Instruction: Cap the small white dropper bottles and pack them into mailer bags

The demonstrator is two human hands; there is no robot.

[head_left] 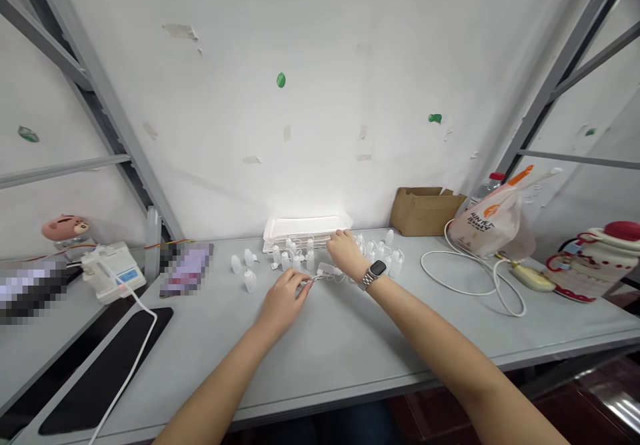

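Note:
Several small white plastic bottles stand and lie on the grey table in front of a stack of white trays. My left hand pinches a small white piece at its fingertips, close to the bottles. My right hand, with a metal-band watch on the wrist, reaches over the cluster, fingers curled down onto a bottle that the hand hides.
A cardboard box stands at the back right, with a printed plastic bag and a looped white cable beside it. A white device with a cord and a black mat lie at the left. A red-and-white container is far right.

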